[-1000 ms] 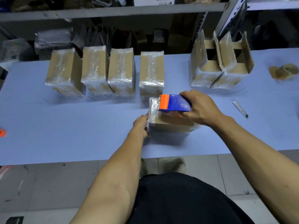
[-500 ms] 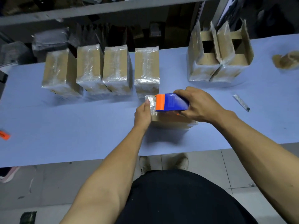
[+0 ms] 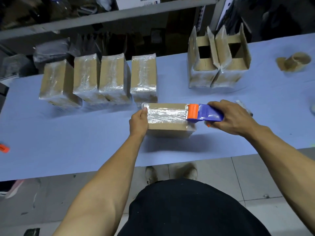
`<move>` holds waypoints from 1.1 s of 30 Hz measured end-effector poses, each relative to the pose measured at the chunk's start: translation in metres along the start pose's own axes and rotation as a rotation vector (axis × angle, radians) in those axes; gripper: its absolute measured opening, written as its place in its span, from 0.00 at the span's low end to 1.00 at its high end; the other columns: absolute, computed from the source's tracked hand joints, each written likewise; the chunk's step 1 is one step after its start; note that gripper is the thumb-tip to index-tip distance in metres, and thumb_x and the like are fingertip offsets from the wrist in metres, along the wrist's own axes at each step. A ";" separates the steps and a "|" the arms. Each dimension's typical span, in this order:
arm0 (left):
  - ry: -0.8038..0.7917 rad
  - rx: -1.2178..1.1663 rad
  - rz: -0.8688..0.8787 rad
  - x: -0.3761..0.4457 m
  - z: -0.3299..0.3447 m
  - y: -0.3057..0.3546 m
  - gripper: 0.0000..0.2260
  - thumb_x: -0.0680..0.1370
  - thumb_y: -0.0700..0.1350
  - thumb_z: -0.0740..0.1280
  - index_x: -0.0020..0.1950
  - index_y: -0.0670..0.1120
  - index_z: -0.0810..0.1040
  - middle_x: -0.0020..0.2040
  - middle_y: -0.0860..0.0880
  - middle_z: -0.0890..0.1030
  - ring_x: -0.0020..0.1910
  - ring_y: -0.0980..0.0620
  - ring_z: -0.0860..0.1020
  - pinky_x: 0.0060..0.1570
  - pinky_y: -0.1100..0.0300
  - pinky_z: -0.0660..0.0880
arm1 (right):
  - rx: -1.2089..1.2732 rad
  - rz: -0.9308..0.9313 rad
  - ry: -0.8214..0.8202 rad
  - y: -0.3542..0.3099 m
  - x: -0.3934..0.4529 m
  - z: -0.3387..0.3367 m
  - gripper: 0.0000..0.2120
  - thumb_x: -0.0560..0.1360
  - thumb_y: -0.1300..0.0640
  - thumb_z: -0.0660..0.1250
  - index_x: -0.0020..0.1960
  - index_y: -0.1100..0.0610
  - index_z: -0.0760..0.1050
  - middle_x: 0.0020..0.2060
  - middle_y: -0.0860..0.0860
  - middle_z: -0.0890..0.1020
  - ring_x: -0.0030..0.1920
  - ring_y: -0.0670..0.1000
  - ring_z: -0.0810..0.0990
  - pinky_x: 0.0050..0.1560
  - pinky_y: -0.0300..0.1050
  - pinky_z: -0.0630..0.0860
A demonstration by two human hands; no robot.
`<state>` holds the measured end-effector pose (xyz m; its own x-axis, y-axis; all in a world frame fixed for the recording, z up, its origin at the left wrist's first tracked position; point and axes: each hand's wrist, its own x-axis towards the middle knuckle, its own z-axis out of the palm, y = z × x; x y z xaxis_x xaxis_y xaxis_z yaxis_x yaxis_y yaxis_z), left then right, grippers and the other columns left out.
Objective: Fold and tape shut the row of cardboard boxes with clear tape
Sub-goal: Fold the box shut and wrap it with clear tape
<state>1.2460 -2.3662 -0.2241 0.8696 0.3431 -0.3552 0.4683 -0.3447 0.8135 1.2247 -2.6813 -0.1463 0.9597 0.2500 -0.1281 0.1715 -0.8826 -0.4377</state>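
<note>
Near the left edge of the table [image 3: 68,150] lies a small orange thing [image 3: 3,148], well apart from the work. Toward the back edge four closed boxes [image 3: 109,79] stand in a row; they are wrapped in shiny clear tape, so they look finished.

In front of the right end of this row, in the middle of the table, lies the box in work [image 3: 167,126] on its long side. The left hand [image 3: 139,122] holds its left end: the thumb presses the start of the tape strip [image 3: 167,114] on the top face, and the other fingers curl around the end. I think this hand keeps the box from sliding and the tape end from lifting.

The right hand [image 3: 233,117] grips the blue tape dispenser [image 3: 204,114] with curled fingers. Its orange roller sits at the right end of the top face, so the strip probably covers the whole seam and the next move is to cut it.

Further right, near the back edge, two open boxes [image 3: 219,63] stand touching each other, flaps up, not yet closed. Toward the back right corner lies an empty tape core [image 3: 296,62].
</note>
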 end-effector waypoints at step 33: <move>-0.132 0.938 0.504 -0.030 0.088 0.049 0.21 0.84 0.58 0.54 0.75 0.51 0.67 0.76 0.49 0.66 0.81 0.44 0.51 0.73 0.33 0.48 | -0.026 0.100 -0.092 0.056 -0.017 0.031 0.19 0.69 0.51 0.72 0.58 0.52 0.74 0.44 0.54 0.78 0.44 0.58 0.77 0.44 0.50 0.75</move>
<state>1.2567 -2.4705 -0.2136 0.9799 -0.1040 -0.1701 -0.0648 -0.9730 0.2214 1.2111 -2.7226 -0.1967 0.9481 0.1943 -0.2516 0.0824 -0.9146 -0.3958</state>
